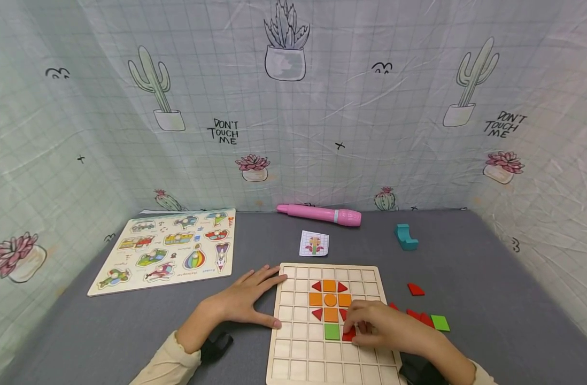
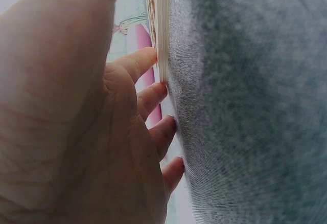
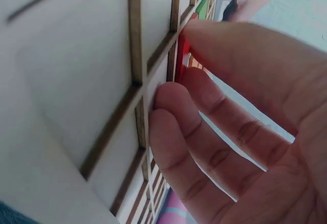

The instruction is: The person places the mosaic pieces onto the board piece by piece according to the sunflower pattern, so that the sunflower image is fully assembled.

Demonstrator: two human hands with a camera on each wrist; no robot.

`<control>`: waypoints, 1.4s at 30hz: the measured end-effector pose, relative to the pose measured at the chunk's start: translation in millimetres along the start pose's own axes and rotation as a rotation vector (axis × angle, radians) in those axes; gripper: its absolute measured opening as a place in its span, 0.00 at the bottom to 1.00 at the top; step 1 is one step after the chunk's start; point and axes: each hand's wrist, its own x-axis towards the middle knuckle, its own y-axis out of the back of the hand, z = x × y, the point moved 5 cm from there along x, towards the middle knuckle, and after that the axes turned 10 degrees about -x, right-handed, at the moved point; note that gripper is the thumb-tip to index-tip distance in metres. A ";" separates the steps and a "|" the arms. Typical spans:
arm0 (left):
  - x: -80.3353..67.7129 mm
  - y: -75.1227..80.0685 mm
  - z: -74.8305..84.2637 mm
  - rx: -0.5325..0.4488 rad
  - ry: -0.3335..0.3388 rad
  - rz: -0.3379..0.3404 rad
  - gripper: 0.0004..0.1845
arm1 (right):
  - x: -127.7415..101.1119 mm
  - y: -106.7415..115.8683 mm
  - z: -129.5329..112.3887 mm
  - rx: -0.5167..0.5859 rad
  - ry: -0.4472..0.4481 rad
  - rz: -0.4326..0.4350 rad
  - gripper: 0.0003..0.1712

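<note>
A wooden grid board (image 1: pixel 297 346) lies on the dark table. Set in its cells are orange squares (image 1: pixel 329 285), an orange circle (image 1: pixel 330 300), red triangles (image 1: pixel 317 314) and a green square (image 1: pixel 332 331). My right hand (image 1: pixel 385 325) pinches a red piece (image 1: pixel 348 335) between thumb and index finger, at the cell right of the green square; the fingers partly cover it. My left hand (image 1: pixel 240 299) is spread against the board's left edge, thumb and fingertips touching it. In the left wrist view its fingers (image 2: pixel 163 137) are apart and fairly straight.
Loose red pieces (image 1: pixel 416 289) and a green square (image 1: pixel 440 323) lie right of the board. Behind it are a small pattern card (image 1: pixel 315 244), a pink pen-shaped object (image 1: pixel 317 213) and a teal block (image 1: pixel 406 237). A picture puzzle board (image 1: pixel 161 286) lies at the left.
</note>
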 end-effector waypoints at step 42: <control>-1.4 -0.3 1.9 -0.006 -0.015 -0.001 0.52 | -32.9 42.7 43.2 -0.036 -0.116 0.101 0.07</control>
